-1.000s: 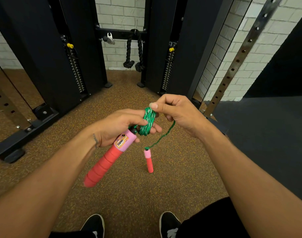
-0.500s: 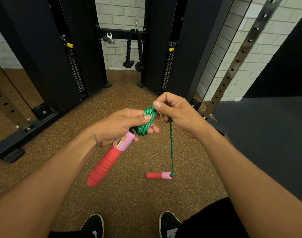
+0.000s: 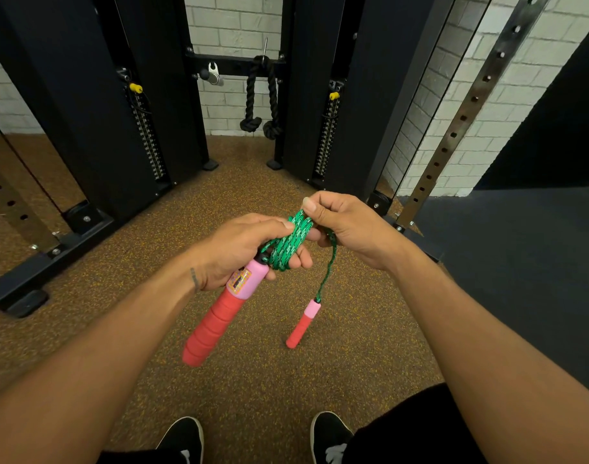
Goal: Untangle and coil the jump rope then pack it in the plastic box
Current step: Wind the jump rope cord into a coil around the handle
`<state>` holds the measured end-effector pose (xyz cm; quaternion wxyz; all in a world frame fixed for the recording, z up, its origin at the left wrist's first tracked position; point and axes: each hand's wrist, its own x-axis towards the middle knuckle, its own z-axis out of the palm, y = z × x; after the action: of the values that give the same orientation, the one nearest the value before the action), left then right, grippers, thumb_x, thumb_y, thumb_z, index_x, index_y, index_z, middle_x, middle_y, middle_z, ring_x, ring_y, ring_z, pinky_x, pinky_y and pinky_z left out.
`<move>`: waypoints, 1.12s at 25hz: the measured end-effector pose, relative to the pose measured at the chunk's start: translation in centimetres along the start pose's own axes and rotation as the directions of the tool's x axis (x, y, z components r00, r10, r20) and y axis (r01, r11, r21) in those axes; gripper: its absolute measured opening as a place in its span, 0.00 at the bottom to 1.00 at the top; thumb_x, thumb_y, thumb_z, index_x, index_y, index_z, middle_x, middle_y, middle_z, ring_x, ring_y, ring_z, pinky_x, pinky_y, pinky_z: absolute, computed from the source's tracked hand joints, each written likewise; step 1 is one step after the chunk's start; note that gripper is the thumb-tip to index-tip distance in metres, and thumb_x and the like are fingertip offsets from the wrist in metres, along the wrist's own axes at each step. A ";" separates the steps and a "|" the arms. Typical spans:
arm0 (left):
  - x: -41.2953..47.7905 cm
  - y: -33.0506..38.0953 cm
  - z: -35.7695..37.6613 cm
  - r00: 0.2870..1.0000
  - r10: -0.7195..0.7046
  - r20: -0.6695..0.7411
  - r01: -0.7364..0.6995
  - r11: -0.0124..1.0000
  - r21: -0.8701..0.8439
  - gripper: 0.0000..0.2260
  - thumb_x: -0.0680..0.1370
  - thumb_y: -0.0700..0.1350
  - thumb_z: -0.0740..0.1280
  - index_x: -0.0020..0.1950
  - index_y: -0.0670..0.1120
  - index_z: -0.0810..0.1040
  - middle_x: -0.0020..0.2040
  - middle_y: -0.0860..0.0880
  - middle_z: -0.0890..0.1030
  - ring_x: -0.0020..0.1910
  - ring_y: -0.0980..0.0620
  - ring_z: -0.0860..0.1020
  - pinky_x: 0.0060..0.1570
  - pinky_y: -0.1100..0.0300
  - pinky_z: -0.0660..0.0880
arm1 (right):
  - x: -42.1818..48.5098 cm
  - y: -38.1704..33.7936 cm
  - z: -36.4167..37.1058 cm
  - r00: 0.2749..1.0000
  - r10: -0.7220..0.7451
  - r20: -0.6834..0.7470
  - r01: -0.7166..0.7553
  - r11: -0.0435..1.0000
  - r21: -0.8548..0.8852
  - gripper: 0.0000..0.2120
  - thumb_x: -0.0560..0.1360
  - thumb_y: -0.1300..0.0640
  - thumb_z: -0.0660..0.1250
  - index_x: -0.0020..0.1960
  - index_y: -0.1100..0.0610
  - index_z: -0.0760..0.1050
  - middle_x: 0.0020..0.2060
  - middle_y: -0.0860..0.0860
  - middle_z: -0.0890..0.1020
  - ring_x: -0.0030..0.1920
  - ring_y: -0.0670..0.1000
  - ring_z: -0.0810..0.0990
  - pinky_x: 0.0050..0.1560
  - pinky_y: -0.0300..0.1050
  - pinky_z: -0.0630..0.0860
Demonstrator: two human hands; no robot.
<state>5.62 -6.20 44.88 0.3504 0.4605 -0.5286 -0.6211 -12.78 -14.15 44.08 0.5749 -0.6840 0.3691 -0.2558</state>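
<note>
A green braided jump rope (image 3: 289,241) is wound in several loops around the fingers of my left hand (image 3: 243,249). That hand also grips the pink top of one red foam handle (image 3: 216,316), which points down and to the left. My right hand (image 3: 346,226) pinches the rope at the top of the coil. A short free length hangs from it, with the second, smaller red and pink handle (image 3: 303,324) dangling in the air above the floor. No plastic box is in view.
I stand on a speckled brown rubber floor (image 3: 253,380), my black shoes (image 3: 182,440) at the bottom edge. A black cable machine with weight stacks (image 3: 146,139) and a hanging black triceps rope (image 3: 261,95) stands ahead. A perforated steel upright (image 3: 460,122) and dark mat (image 3: 520,262) are to the right.
My right hand has wound more rope onto the coil. The free length is shorter, and the dangling handle has swung from lying sideways to hanging nearly upright, closer to my hands.
</note>
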 end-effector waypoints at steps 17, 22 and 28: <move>0.6 -0.2 0.0 0.993 0.108 -0.037 -0.114 0.968 -0.225 0.16 0.79 0.48 0.61 0.62 0.42 0.80 0.46 0.45 0.85 0.36 0.58 0.80 0.26 0.67 0.74 | 0.5 2.0 0.2 0.943 0.277 0.183 -0.299 0.948 0.110 0.11 0.82 0.57 0.62 0.55 0.49 0.81 0.47 0.54 0.82 0.47 0.52 0.79 0.62 0.58 0.74; 1.1 -0.3 -0.1 0.979 0.084 -0.186 -0.128 0.963 -0.238 0.16 0.82 0.47 0.60 0.64 0.41 0.78 0.50 0.43 0.86 0.34 0.55 0.80 0.24 0.66 0.75 | 0.0 1.8 1.7 0.885 0.372 0.281 -0.346 0.928 -0.138 0.10 0.83 0.50 0.61 0.50 0.51 0.79 0.44 0.51 0.84 0.50 0.54 0.83 0.62 0.57 0.75; 1.0 -0.5 -0.3 0.973 0.071 -0.220 -0.122 0.966 -0.227 0.15 0.82 0.50 0.60 0.65 0.46 0.77 0.56 0.46 0.85 0.43 0.54 0.82 0.27 0.62 0.77 | 0.0 0.6 2.3 0.868 0.362 0.339 -0.325 0.931 -0.164 0.09 0.82 0.51 0.63 0.53 0.52 0.81 0.43 0.52 0.83 0.43 0.48 0.83 0.54 0.51 0.76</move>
<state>5.63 -7.16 44.14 0.4873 0.4514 -0.4319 -0.6101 -11.13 -12.79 42.98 0.6339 -0.6710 0.3847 0.0007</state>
